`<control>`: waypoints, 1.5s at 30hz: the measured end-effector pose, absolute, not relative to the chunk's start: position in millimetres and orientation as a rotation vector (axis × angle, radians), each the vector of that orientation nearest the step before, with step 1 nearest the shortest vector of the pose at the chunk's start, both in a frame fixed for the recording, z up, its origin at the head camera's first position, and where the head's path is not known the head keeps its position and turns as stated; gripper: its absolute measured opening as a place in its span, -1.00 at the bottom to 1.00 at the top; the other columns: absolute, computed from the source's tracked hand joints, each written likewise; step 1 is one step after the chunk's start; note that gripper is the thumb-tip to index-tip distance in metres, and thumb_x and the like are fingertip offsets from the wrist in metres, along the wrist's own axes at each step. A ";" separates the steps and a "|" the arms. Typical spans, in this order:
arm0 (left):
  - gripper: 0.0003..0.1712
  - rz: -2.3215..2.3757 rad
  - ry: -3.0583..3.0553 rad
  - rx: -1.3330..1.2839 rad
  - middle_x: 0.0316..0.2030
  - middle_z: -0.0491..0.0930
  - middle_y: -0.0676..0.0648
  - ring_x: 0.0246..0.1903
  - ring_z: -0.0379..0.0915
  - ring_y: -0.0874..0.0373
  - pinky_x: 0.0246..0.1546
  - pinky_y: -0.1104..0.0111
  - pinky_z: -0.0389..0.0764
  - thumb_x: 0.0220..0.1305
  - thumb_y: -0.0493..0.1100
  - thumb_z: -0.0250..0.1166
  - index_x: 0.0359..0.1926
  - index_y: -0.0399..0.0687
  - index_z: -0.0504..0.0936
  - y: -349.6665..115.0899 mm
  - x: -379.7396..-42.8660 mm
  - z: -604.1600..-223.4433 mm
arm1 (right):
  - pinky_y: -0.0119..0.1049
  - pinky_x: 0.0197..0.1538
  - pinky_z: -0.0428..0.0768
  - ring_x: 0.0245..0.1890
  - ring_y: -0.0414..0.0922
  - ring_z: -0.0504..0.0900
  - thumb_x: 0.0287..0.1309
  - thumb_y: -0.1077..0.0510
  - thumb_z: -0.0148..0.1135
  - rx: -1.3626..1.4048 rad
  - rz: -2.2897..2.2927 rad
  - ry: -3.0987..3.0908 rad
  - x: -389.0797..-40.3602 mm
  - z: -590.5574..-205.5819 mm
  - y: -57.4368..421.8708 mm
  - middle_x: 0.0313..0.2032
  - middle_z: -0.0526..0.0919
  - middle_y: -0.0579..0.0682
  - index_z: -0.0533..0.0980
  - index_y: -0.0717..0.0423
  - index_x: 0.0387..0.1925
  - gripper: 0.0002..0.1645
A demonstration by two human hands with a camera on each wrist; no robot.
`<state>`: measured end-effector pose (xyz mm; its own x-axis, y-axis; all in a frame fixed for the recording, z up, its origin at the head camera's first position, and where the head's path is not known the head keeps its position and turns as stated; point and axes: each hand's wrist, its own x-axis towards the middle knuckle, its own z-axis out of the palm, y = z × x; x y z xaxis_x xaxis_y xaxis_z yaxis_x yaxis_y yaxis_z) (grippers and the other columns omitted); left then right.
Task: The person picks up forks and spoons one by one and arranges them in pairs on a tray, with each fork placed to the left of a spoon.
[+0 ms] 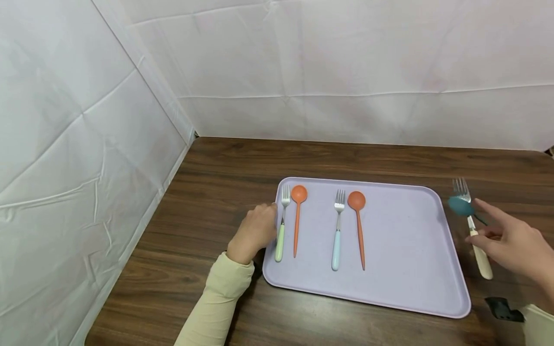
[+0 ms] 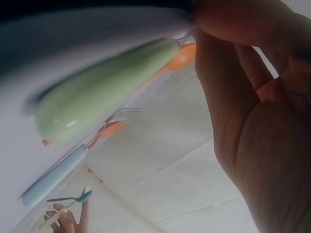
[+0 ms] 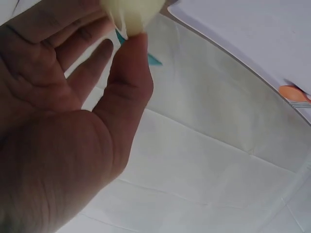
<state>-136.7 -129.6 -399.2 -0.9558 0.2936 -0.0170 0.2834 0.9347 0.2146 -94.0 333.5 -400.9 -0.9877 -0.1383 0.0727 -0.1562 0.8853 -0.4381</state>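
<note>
A cream-handled fork and a teal spoon are occupying the right side of the frame, just beyond the right rim of the lavender tray. The fork's tines are pointing toward the top of the frame; the spoon's bowl is overlapping the fork's neck in the head view. The right hand is pinching the fork's handle, its grip clamped between thumb and fingers, with the spoon's handle running back behind the index finger.

The left hand is gripping the tray's left rim, near the centre of the frame, its fingers curled.

On the tray, from left to right, a green-handled fork, an orange spoon, a blue-handled fork and a second orange spoon are lying apart, heads toward the top of the frame.

The tray is resting on a dark wooden surface. White sheeting is covering the upper and left parts of the frame.
</note>
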 end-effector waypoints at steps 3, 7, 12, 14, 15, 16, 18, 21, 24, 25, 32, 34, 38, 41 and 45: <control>-0.87 0.326 3.045 0.461 -0.50 0.44 -0.15 -0.46 0.45 -0.04 -0.47 0.14 0.50 0.03 -0.41 0.20 -0.32 -0.27 0.52 -129.5 -136.5 -399.0 | -0.37 -0.59 0.23 -0.72 -0.32 0.39 0.08 0.21 0.26 0.213 0.731 -2.983 -94.4 -398.3 330.4 -0.56 0.61 -0.11 0.07 0.36 0.33 -0.15; -0.85 0.325 3.044 0.461 -0.49 0.44 -0.15 -0.45 0.45 -0.04 -0.47 0.14 0.50 0.03 -0.41 0.19 -0.29 -0.28 0.53 -129.1 -136.1 -399.1 | -0.38 -0.58 0.27 -0.71 -0.30 0.44 0.10 0.12 0.28 0.111 0.784 -2.956 -95.0 -392.7 323.0 -0.52 0.63 0.00 0.15 0.42 0.27 -0.18; -0.85 0.329 3.041 0.460 -0.50 0.43 -0.14 -0.47 0.43 0.00 -0.48 0.16 0.50 0.04 -0.41 0.20 -0.28 -0.29 0.53 -128.2 -136.1 -398.9 | -0.41 -0.63 0.40 -0.61 -0.45 0.49 0.11 0.19 0.27 0.049 0.925 -2.868 -94.6 -387.2 315.8 -0.43 0.67 0.06 0.05 0.33 0.35 -0.12; -0.86 0.329 3.041 0.459 -0.51 0.42 -0.13 -0.48 0.42 0.01 -0.50 0.17 0.50 0.04 -0.42 0.20 -0.30 -0.28 0.53 -128.0 -136.3 -399.0 | -0.45 -0.62 0.46 -0.59 -0.46 0.53 0.12 0.26 0.24 0.062 1.024 -2.809 -94.1 -385.1 314.2 -0.46 0.66 -0.12 -0.03 0.22 0.40 -0.09; -0.87 0.330 3.042 0.458 -0.52 0.41 -0.13 -0.49 0.42 0.01 -0.50 0.18 0.49 0.04 -0.42 0.20 -0.31 -0.27 0.52 -128.0 -136.4 -399.1 | -0.45 -0.61 0.49 -0.59 -0.44 0.56 0.13 0.30 0.21 0.075 1.084 -2.771 -94.1 -384.2 313.2 -0.47 0.64 -0.21 -0.06 0.17 0.41 -0.08; -0.87 0.333 3.042 0.457 -0.52 0.41 -0.12 -0.50 0.42 0.01 -0.51 0.18 0.49 0.04 -0.42 0.20 -0.32 -0.27 0.52 -128.0 -136.5 -399.4 | -0.45 -0.61 0.51 -0.59 -0.41 0.58 0.13 0.36 0.17 0.089 1.163 -2.722 -94.2 -383.1 312.4 -0.47 0.62 -0.29 -0.07 0.13 0.42 -0.08; -0.87 0.332 3.042 0.451 -0.52 0.41 -0.12 -0.50 0.42 0.02 -0.52 0.18 0.49 0.04 -0.42 0.20 -0.31 -0.27 0.53 -128.0 -136.5 -399.6 | -0.45 -0.60 0.53 -0.60 -0.36 0.61 0.12 0.44 0.12 0.117 1.275 -2.622 -94.6 -380.9 311.3 -0.45 0.58 -0.40 -0.06 0.07 0.42 -0.09; -0.82 0.329 3.036 0.442 -0.50 0.42 -0.13 -0.50 0.42 0.02 -0.52 0.19 0.49 0.06 -0.41 0.19 -0.25 -0.30 0.54 -128.0 -136.7 -399.6 | -0.43 -0.61 0.53 -0.62 -0.28 0.63 0.09 0.54 0.05 0.149 1.477 -2.459 -95.7 -378.4 310.6 -0.40 0.60 -0.37 -0.05 0.05 0.41 -0.08; -0.79 0.330 3.031 0.431 -0.49 0.43 -0.14 -0.50 0.41 0.03 -0.52 0.19 0.50 0.06 -0.41 0.19 -0.21 -0.30 0.55 -128.1 -136.9 -399.3 | -0.41 -0.58 0.55 -0.63 -0.17 0.65 0.07 0.59 0.02 0.183 1.733 -2.284 -96.8 -377.4 310.9 -0.32 0.65 -0.25 -0.09 0.06 0.40 -0.06; -0.79 0.330 3.031 0.428 -0.49 0.44 -0.14 -0.50 0.42 0.03 -0.51 0.19 0.50 0.07 -0.41 0.19 -0.21 -0.30 0.55 -128.1 -136.8 -399.2 | -0.39 -0.58 0.56 -0.63 -0.13 0.65 0.05 0.61 0.02 0.197 1.832 -2.212 -97.2 -377.4 310.9 -0.30 0.67 -0.19 -0.07 0.08 0.38 -0.06; -0.79 0.334 3.047 0.436 -0.49 0.44 -0.16 -0.49 0.45 -0.02 -0.51 0.16 0.51 0.06 -0.40 0.20 -0.21 -0.31 0.55 -128.8 -135.9 -398.6 | -0.36 -0.45 0.58 -0.52 -0.06 0.68 0.02 0.60 0.10 0.248 2.057 -2.021 -98.4 -379.7 305.7 -0.20 0.66 0.03 0.26 0.34 0.21 -0.33; -0.79 0.330 3.050 0.438 -0.49 0.45 -0.17 -0.48 0.46 -0.04 -0.50 0.15 0.51 0.06 -0.40 0.20 -0.21 -0.31 0.54 -128.9 -135.5 -398.4 | -0.38 -0.43 0.58 -0.50 -0.06 0.68 0.03 0.54 0.17 0.166 2.067 -2.061 -97.8 -379.7 304.4 -0.21 0.67 0.02 0.32 0.35 0.18 -0.38; -0.78 0.324 3.050 0.437 -0.48 0.45 -0.17 -0.47 0.47 -0.04 -0.49 0.15 0.51 0.07 -0.39 0.20 -0.20 -0.31 0.55 -129.1 -135.8 -398.9 | -0.39 -0.45 0.58 -0.48 -0.05 0.68 -0.02 0.46 0.28 0.028 2.084 -2.123 -96.8 -379.6 301.7 -0.27 0.69 0.00 0.41 0.34 0.11 -0.43; -0.79 0.318 3.049 0.435 -0.48 0.45 -0.16 -0.48 0.46 -0.04 -0.50 0.15 0.51 0.07 -0.39 0.20 -0.21 -0.30 0.54 -128.9 -136.4 -399.7 | -0.40 -0.44 0.58 -0.47 -0.06 0.68 -0.03 0.40 0.32 -0.030 1.998 -2.231 -96.1 -379.1 299.4 -0.33 0.70 -0.02 0.46 0.35 0.05 -0.48; -0.80 0.319 3.048 0.436 -0.49 0.44 -0.16 -0.49 0.44 -0.03 -0.51 0.16 0.50 0.07 -0.39 0.18 -0.22 -0.29 0.54 -128.6 -136.9 -400.2 | -0.49 -0.40 0.55 -0.41 -0.24 0.67 0.01 0.18 0.36 -0.151 1.675 -2.523 -94.9 -377.9 296.4 -0.37 0.70 -0.20 0.49 0.28 0.03 -0.48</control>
